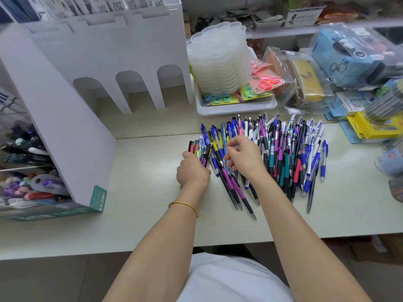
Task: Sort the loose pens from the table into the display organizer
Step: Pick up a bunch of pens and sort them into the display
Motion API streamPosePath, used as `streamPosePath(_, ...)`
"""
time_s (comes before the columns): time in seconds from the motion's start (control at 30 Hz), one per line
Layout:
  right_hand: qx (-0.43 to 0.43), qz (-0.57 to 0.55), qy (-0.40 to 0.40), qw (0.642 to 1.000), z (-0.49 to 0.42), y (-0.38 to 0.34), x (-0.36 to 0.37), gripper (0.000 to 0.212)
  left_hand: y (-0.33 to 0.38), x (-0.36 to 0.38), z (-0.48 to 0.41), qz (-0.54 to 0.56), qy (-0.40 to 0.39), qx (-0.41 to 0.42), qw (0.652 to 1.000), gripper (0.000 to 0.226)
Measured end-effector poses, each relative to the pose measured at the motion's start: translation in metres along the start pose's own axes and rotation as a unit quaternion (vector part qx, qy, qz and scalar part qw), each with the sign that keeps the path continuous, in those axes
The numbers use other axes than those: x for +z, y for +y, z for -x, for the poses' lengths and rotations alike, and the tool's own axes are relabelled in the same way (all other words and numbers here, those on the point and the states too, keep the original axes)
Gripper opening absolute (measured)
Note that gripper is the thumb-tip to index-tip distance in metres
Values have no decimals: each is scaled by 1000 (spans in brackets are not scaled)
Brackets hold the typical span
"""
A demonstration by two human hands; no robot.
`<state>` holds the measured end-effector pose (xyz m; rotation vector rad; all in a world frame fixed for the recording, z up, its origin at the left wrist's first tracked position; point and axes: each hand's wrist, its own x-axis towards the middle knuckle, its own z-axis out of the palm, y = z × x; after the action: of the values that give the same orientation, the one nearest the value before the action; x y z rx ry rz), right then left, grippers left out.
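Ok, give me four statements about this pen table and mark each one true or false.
1. The pens lie piled on the table, right of the white organizer. True.
2. The gold bangle sits on the right wrist. False: it is on the left wrist.
3. The left hand grips a bunch of pens. True.
4. The stack of clear lids stands directly on the table. False: it stands in the white tray.

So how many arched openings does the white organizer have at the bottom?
3 in the organizer, side by side: left arch, middle arch, right arch. Others may hide behind its side panel.
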<state>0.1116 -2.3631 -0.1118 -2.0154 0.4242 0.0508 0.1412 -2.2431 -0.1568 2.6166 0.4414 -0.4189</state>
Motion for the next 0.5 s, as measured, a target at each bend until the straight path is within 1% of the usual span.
streamPosePath(0.17, 0, 2, 1, 1000, 0, 0, 1, 15, -1, -2, 2, -1, 7, 7, 1000, 55)
streamPosePath(0.27, -4, 4, 1, 1000, 0, 1, 2, 15, -1, -9, 0, 49, 2, -2, 999, 51)
streamPosePath(0.33, -2, -5, -4, 1000, 1, 0, 4, 15, -4, -13, -2, 111, -14, -9, 994, 46)
streamPosePath(0.4, 2, -22, -15, 1000, 3, -1, 8, 15, -9, -19, -4, 199, -22, -6, 980, 42)
streamPosePath(0.5, 21, -67, -40, 997, 8, -3, 19, 14, -18, -32, -9, 350, -3, 15, 937, 38)
